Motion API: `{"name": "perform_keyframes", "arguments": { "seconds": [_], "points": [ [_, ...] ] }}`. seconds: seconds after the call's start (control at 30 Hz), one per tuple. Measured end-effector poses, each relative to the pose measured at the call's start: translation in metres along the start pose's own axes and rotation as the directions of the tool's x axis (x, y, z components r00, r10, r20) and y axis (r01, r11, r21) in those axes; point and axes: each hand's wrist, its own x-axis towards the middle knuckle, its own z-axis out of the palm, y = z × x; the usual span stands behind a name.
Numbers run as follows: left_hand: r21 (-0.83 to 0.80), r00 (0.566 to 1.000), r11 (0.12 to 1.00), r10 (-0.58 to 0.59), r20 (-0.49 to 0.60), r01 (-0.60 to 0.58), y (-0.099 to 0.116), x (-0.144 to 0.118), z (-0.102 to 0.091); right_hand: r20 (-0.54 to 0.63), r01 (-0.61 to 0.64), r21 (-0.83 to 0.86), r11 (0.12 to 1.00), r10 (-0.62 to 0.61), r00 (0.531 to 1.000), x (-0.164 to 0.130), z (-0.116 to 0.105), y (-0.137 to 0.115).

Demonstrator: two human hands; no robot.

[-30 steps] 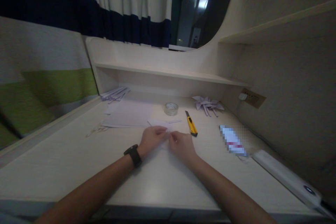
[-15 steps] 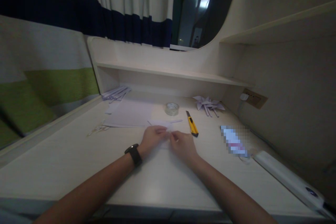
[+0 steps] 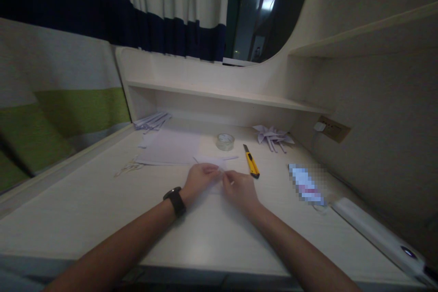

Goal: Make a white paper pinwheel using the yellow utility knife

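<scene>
My left hand (image 3: 199,180), with a black watch on its wrist, and my right hand (image 3: 240,189) meet at the middle of a pale desk (image 3: 85,205). Both pinch a small piece of white paper (image 3: 215,163) that lies flat on the desk; the fingertips nearly touch each other over it. Most of the paper under the hands is hidden. A yellow utility knife (image 3: 251,161) lies just right of my right hand. A roll of clear tape (image 3: 225,141) stands behind the hands.
White sheets (image 3: 169,148) lie behind my left hand, paper strips (image 3: 152,121) at the back left, thin scraps (image 3: 128,167) to the left. A folded paper shape (image 3: 273,135) sits back right. A blurred packet (image 3: 305,185) and a white bar (image 3: 376,233) lie right. A shelf (image 3: 222,96) runs behind.
The hands have stayed on the paper with only slight finger shifts. The view has drifted a little.
</scene>
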Motion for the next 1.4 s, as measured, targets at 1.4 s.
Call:
{"name": "perform_keyframes", "arguments": {
  "seconds": [1.4],
  "points": [
    [-0.06,0.999,0.998,0.034,-0.019,-0.035,0.014,-0.003,-0.003,0.035,0.079,0.014,0.997,-0.079,0.996,0.0,0.004,0.009]
  ]
}}
